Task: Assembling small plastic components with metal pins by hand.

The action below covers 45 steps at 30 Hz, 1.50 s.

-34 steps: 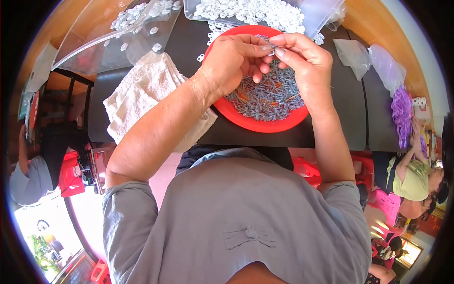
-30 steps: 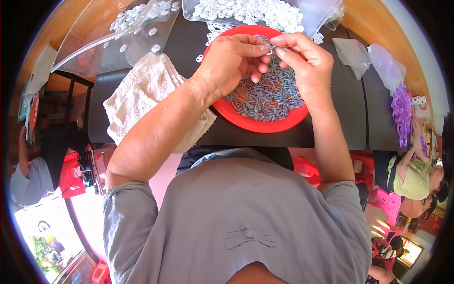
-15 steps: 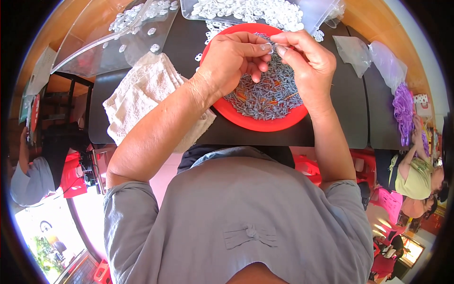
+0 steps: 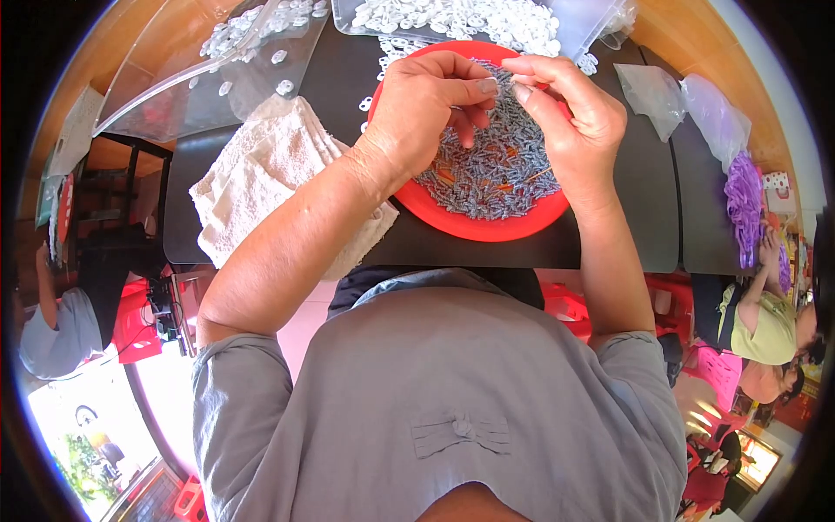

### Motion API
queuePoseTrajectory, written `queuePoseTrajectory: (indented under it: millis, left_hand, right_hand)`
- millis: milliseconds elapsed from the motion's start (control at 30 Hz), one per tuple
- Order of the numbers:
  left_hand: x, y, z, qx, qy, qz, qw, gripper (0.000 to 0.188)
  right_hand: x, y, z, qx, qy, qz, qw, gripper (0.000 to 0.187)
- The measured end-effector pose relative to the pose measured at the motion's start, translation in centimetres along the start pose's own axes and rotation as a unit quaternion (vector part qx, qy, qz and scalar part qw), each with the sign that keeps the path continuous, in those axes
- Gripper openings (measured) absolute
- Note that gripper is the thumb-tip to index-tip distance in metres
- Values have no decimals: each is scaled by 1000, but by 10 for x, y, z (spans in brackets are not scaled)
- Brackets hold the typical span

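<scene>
Both hands are raised over a red basin [image 4: 496,230] heaped with small blue-grey plastic pieces [image 4: 487,187]. My left hand [image 4: 422,104] pinches thumb against forefinger above the basin's middle; a small pale glint shows at the tips, too little of it to name. Just to its right, my right hand [image 4: 581,122] has thumb and forefinger brought close together, and whatever is between them cannot be made out. A narrow gap separates the two hands' fingertips. A few thin orange-brown sticks [image 4: 445,177] lie among the grey pieces.
A transparent box [image 4: 348,19] of white oval plastic pieces [image 4: 470,17] stands behind the basin, with some spilled beside it. More lie on a transparent sheet [image 4: 165,96] at far left. A beige towel [image 4: 270,174] lies left. Plastic bags [image 4: 651,100] and purple strips [image 4: 742,209] are right.
My right hand has shifted slightly to the right, widening the gap between the fingertips. My left hand stays nearly where it was.
</scene>
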State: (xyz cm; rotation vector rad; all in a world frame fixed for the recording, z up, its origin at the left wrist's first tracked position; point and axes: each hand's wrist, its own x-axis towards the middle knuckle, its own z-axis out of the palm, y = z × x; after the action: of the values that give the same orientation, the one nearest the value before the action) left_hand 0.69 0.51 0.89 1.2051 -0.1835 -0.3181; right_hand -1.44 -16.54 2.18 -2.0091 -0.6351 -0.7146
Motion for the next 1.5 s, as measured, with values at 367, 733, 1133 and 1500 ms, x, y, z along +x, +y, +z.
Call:
queuePoseTrajectory:
  millis: [367,733,1133,1500]
  left_hand:
    - [-1,1,1,31,-7,-5,999,11]
    - [-3,-1,3,0,-9,-28,1000,11]
    - [-3,-9,5,-59,21,-20,998,9]
    - [-1,-2,2,7,22,-13,1000,13]
  right_hand:
    - [-2,-1,0,-4,-13,-6,1000,18]
    - [-4,-3,4,21,-1,-5,1000,19]
    - [-9,4,15,56,25,-2,998,24]
    - [-5,11,7,53,4,29,998,17]
